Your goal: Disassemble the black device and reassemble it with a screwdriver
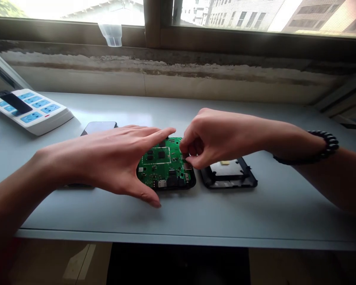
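A green circuit board [158,168] lies in a shallow black case on the grey table, with chips and metal ports along its near and right edges. My left hand [115,158] reaches over the left part of the case, thumb and forefinger spread wide around it, and hides that end. At the board's right edge, beside the ports, my right hand [209,136] has its fingers curled and thumb and forefinger closed in on the edge. Just to the right lies a black plastic cover [233,183], its inside facing up, partly under my right wrist.
A white power strip [52,122] with blue sockets stands at the back left, a dark flat strip [14,102] lying on it. Behind my left hand, a phone-like flat device [99,126] is partly hidden. The table's front edge [178,237] runs below; a window rises behind.
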`<action>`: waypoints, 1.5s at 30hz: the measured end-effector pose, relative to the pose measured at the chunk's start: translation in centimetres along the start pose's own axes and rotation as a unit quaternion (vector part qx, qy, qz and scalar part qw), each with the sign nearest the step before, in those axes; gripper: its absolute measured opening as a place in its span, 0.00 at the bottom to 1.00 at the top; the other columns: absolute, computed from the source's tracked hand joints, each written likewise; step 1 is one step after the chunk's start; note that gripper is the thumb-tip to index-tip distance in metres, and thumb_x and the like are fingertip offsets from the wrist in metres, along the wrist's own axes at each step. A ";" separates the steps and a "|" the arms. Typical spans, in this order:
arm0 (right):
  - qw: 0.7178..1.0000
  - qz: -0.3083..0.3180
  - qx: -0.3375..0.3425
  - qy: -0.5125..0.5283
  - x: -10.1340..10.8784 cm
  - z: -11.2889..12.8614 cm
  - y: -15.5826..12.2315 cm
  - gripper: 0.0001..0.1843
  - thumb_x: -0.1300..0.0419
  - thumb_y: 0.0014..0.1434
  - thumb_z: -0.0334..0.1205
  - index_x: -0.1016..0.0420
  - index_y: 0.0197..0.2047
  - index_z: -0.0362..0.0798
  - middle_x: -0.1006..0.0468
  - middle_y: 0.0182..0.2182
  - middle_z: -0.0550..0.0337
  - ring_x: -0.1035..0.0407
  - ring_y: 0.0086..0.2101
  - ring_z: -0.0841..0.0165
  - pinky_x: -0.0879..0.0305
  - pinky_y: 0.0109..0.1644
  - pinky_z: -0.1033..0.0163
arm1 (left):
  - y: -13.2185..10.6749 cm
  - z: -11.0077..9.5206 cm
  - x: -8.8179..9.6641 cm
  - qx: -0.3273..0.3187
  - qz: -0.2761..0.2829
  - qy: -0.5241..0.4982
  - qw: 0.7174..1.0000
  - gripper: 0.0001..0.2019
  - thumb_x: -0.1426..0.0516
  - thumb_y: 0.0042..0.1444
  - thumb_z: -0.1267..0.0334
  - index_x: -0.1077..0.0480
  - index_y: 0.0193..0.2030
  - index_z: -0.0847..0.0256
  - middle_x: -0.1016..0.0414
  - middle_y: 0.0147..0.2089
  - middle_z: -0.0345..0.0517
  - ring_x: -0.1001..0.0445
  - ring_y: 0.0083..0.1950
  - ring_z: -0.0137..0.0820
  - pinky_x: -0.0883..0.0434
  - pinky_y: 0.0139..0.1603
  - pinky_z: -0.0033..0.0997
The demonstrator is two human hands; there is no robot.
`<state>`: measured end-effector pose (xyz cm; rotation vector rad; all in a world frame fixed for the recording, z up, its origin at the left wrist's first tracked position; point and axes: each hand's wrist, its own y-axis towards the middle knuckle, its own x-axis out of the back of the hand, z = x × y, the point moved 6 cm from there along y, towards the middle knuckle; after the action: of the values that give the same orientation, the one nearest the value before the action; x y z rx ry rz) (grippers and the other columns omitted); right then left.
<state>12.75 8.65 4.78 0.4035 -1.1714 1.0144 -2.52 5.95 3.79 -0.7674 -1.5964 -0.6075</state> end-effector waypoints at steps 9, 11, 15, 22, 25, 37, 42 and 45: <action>1.000 0.015 0.001 0.001 -0.1 -0.1 -0.2 0.11 0.41 0.50 0.32 0.34 0.18 0.46 0.46 0.17 0.70 0.55 0.21 0.79 0.57 0.24 0.67 | 0.1 -0.7 -0.5 0.015 0.029 0.047 0.998 0.56 0.38 0.52 0.33 0.56 0.79 0.57 0.32 0.68 0.58 0.28 0.63 0.54 0.29 0.57 0.41; 1.000 0.017 0.002 0.001 -0.1 -0.2 -0.1 0.11 0.41 0.50 0.33 0.33 0.18 0.46 0.47 0.17 0.70 0.56 0.22 0.79 0.58 0.25 0.67 | 0.1 -0.7 -0.6 0.026 0.038 0.052 0.998 0.56 0.39 0.52 0.32 0.57 0.79 0.56 0.30 0.66 0.58 0.26 0.61 0.53 0.28 0.54 0.40; 1.000 0.021 -0.001 0.011 -0.1 -0.2 0.0 0.11 0.40 0.50 0.32 0.33 0.18 0.46 0.48 0.17 0.70 0.57 0.22 0.79 0.58 0.26 0.66 | 0.0 -0.4 -0.8 0.035 0.041 0.054 0.997 0.54 0.39 0.51 0.30 0.53 0.78 0.54 0.27 0.62 0.57 0.24 0.56 0.51 0.28 0.48 0.37; 1.000 0.004 0.006 -0.009 -0.2 0.5 -0.4 0.14 0.40 0.51 0.31 0.37 0.17 0.47 0.53 0.19 0.69 0.61 0.24 0.75 0.59 0.27 0.64 | 0.1 -0.3 -0.9 0.028 0.041 0.043 0.998 0.54 0.39 0.52 0.32 0.55 0.78 0.53 0.29 0.67 0.57 0.25 0.60 0.51 0.28 0.50 0.38; 1.000 0.003 0.003 -0.024 -0.4 0.7 -0.6 0.15 0.41 0.51 0.30 0.38 0.17 0.47 0.54 0.19 0.69 0.63 0.25 0.74 0.60 0.27 0.63 | 0.2 -0.5 -0.9 0.029 0.043 0.041 0.998 0.56 0.38 0.52 0.32 0.58 0.79 0.53 0.31 0.68 0.57 0.27 0.63 0.52 0.29 0.54 0.38; 1.000 0.027 -0.012 -0.003 -0.2 0.5 -0.3 0.15 0.41 0.52 0.32 0.37 0.16 0.47 0.57 0.20 0.69 0.62 0.24 0.75 0.59 0.26 0.64 | 0.6 -0.9 -0.8 0.040 0.051 0.039 0.997 0.57 0.37 0.50 0.33 0.55 0.79 0.59 0.31 0.69 0.59 0.27 0.64 0.53 0.28 0.54 0.39; 1.000 0.025 -0.016 0.002 -0.5 0.2 -0.5 0.14 0.40 0.53 0.33 0.33 0.17 0.47 0.55 0.20 0.70 0.62 0.25 0.75 0.59 0.27 0.64 | 0.5 -0.8 -0.9 0.045 0.063 0.047 0.996 0.58 0.38 0.51 0.31 0.56 0.79 0.60 0.31 0.69 0.60 0.28 0.64 0.53 0.29 0.56 0.41; 0.999 0.027 -0.017 -0.003 -0.7 0.1 -0.6 0.13 0.41 0.53 0.34 0.32 0.18 0.47 0.53 0.19 0.70 0.62 0.24 0.74 0.60 0.27 0.64 | 0.6 -0.9 -1.0 0.040 0.058 0.046 0.996 0.58 0.38 0.50 0.30 0.55 0.79 0.60 0.32 0.70 0.61 0.29 0.65 0.54 0.29 0.57 0.42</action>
<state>13.11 7.97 4.37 0.3493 -1.2096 1.0397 -1.44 5.54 2.95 -0.7553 -1.4723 -0.4859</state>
